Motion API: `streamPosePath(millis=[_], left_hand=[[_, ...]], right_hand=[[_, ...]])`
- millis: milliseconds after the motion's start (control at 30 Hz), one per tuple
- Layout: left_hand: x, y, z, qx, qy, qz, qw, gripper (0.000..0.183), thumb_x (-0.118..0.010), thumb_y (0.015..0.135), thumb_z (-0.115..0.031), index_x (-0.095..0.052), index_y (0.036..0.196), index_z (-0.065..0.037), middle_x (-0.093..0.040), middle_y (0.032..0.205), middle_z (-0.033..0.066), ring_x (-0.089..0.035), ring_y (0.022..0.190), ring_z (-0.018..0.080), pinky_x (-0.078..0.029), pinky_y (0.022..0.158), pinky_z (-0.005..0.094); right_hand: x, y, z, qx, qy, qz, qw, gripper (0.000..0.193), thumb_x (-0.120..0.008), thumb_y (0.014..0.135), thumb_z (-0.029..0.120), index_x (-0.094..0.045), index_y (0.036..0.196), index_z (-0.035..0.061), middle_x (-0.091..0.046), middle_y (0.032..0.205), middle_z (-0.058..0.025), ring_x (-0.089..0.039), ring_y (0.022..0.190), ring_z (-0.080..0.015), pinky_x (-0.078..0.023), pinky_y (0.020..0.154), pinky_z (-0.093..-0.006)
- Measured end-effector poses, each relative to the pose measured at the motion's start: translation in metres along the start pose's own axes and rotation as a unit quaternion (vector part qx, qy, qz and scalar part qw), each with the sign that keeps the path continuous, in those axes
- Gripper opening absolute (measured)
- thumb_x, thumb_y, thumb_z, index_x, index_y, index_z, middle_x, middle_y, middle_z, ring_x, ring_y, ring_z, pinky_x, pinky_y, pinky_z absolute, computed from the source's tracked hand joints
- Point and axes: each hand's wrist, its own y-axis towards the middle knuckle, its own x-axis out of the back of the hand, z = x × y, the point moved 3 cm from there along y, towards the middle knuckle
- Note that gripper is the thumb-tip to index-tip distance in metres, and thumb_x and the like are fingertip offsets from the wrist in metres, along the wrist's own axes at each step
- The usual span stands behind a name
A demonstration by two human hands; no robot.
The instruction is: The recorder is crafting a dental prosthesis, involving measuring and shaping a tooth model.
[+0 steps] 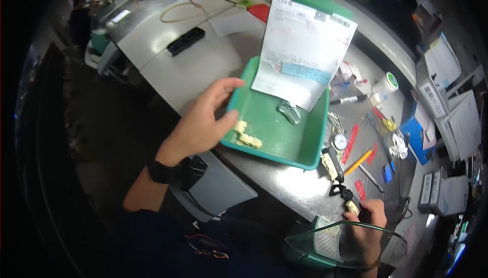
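My left hand (201, 120) is at the left rim of a green plastic tray (312, 153), its thumb and fingers apart and reaching over the edge. Whether it presses on the rim I cannot tell. Cream dental model pieces (249, 141) lie in the tray's near left corner, and a clear, curved retainer-like piece (290, 112) lies farther in. At the bench's near edge, my right hand (370, 219) curls its thumb and fingers round the near end of a cream dental model (352, 207) on a black hinged articulator (346, 193). A transparent green-tinted guard (315, 250) partly covers that hand.
A printed sheet (305, 44) stands upright at the tray's far side. Right of the tray lie a round dial gauge (339, 141), an orange pencil (358, 162), red strips (351, 145) and a white bottle (384, 89). A black case (186, 40) rests farther left. Other people sit beyond.
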Motion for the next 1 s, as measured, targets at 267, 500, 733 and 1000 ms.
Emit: streamPosePath(millis=[267,500,733,1000], left_hand=[[0.037,0.004,-0.01,-0.021,0.121,-0.135,0.983,0.027,-0.056,0.097,-0.009,-0.053,0.122,0.004,-0.06,0.112,0.0094,-0.057,0.104,0.0149,-0.045,0.091,0.0291],[0.075,-0.066,-0.003,-0.01,-0.173,-0.115,0.978,0.026,-0.035,0.105,-0.015,-0.037,0.08,-0.008,-0.027,0.067,-0.0015,-0.027,0.058,0.0081,-0.029,0.057,0.0249],[0.065,-0.174,0.028,0.2,-0.191,-0.172,0.945,0.032,-0.038,0.104,-0.013,-0.033,0.072,-0.01,-0.027,0.063,-0.0005,-0.026,0.056,0.0104,-0.026,0.055,0.0263],[0.032,-0.24,0.089,0.365,-0.192,-0.038,0.91,0.037,-0.053,0.1,-0.044,-0.054,0.102,-0.007,-0.055,0.082,0.0025,-0.052,0.064,0.0131,-0.041,0.054,0.0294]], right_hand=[[0.025,0.01,-0.024,-0.188,0.398,-0.079,0.894,0.029,-0.048,0.1,0.004,-0.047,0.128,-0.005,-0.066,0.108,-0.0187,-0.063,0.094,-0.0186,-0.051,0.085,-0.0317],[0.057,-0.006,-0.016,-0.232,0.423,-0.133,0.866,0.029,-0.055,0.099,0.007,-0.05,0.125,-0.0041,-0.069,0.101,-0.0168,-0.065,0.086,-0.0156,-0.053,0.078,-0.0269],[0.074,-0.052,-0.027,-0.297,0.254,-0.232,0.891,0.019,-0.058,0.1,0.02,-0.058,0.088,0.0059,-0.053,0.059,0.0043,-0.044,0.05,-0.002,-0.031,0.047,-0.0189],[0.145,-0.135,-0.122,-0.333,-0.066,-0.319,0.885,0.037,-0.056,0.101,0.025,-0.057,0.071,0.0034,-0.043,0.052,0.0016,-0.043,0.051,-0.0041,-0.034,0.047,-0.026]])
